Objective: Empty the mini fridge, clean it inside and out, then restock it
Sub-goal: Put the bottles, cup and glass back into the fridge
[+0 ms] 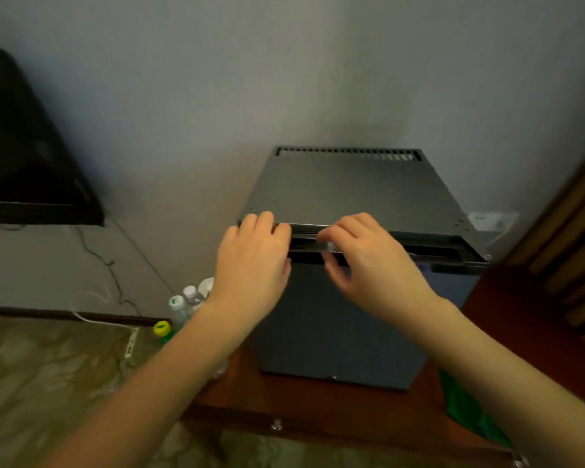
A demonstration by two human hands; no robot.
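A dark grey mini fridge (345,184) stands on a low wooden table (318,407) against the wall. Its door (345,325) faces me, with a narrow dark gap showing along its top edge. My left hand (254,261) is curled over the front left corner of the fridge top, fingers hooked on the edge. My right hand (368,261) pinches the door's top rim near the middle, fingers above and thumb below. The inside of the fridge is hidden.
Clear bottles with white caps (183,305) and a green bottle with a yellow cap (162,329) stand on the floor left of the table. A power strip (130,342) and cables lie nearby. A black TV (24,157) is at left, something green (470,410) at right.
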